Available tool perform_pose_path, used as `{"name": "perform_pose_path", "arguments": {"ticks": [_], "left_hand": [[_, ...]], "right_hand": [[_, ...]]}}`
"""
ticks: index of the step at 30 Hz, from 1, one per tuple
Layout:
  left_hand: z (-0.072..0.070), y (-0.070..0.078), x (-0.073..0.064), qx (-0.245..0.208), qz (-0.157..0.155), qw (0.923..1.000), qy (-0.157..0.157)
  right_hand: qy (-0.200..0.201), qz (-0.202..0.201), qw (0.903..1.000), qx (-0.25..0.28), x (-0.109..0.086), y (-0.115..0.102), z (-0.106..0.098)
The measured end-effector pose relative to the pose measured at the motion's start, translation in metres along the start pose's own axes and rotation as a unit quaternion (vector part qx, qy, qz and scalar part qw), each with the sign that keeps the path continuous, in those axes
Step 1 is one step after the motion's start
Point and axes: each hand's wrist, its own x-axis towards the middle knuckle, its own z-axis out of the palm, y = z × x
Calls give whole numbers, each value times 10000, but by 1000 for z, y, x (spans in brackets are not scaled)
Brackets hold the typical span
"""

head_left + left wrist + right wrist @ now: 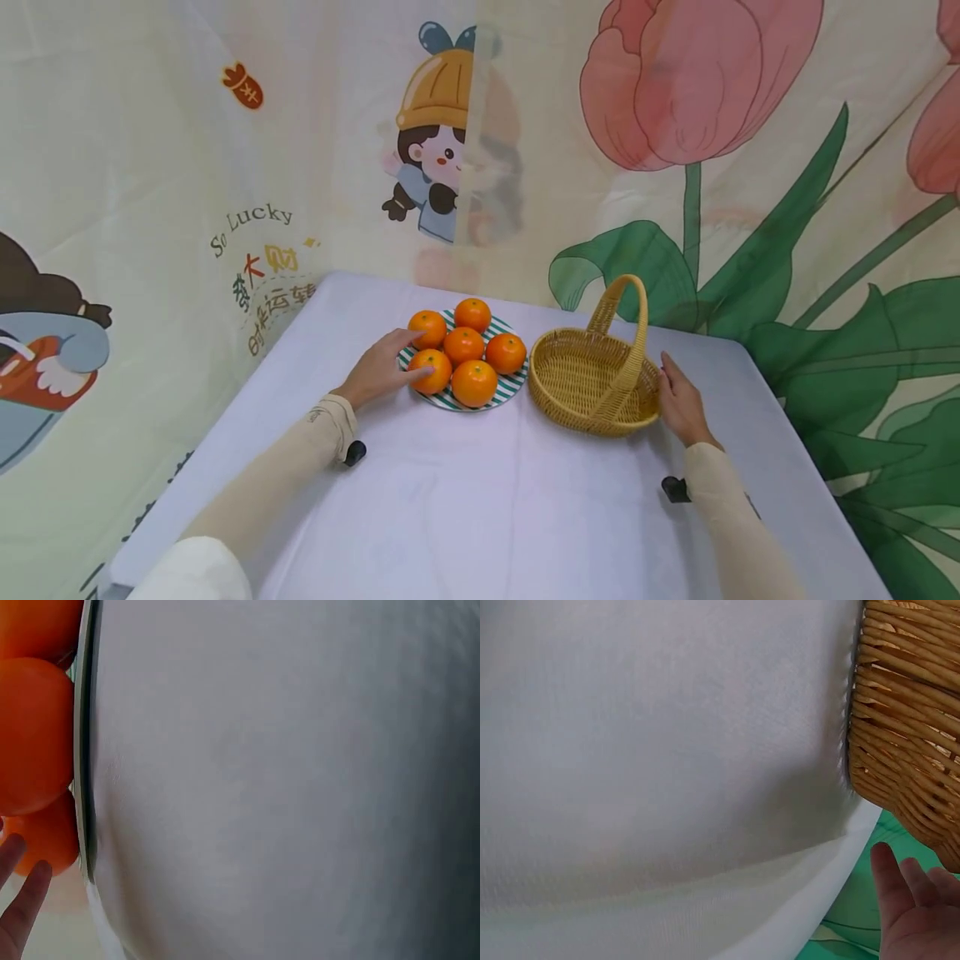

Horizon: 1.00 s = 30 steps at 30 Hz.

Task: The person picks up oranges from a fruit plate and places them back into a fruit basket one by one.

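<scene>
Several oranges sit on a green-and-white striped plate [452,405] in the head view. My left hand [380,367] is at the plate's left side, its thumb over the front-left orange [432,377] and its fingers by the back-left orange [428,327]. In the left wrist view, spread fingertips [37,874] overlap the lower edge of an orange [49,838]. A yellow woven basket [573,408] with an arched handle stands right of the plate, nothing inside it. My right hand [681,404] is at the basket's right side, fingers extended, as the right wrist view also shows beside the basket wall [907,742].
A white cloth [480,500] covers the table. Behind it hangs a printed curtain [360,150] with a cartoon figure and large tulips. Small black devices [356,452] are strapped under both wrists. The plate and basket stand close together toward the back edge.
</scene>
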Motion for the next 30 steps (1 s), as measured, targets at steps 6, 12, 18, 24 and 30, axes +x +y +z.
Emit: {"name": "perform_pose_path", "arguments": {"ticks": [6,12,18,24,30], "left_hand": [[12,-1,-2,-244,221,9995,23],[15,2,-3,-440,310,9985,-33],[15,1,-4,-492,255,9985,-52],[16,1,-4,-489,262,9984,-96],[16,1,-5,-444,232,9987,-86]], "right_hand": [[-137,81,9999,-31,-1,5,4],[-327,215,9992,-7,0,6,6],[-320,204,9993,7,2,6,5],[-333,188,9990,-230,3,3,5],[-431,-141,9961,-758,3,-3,1]]}}
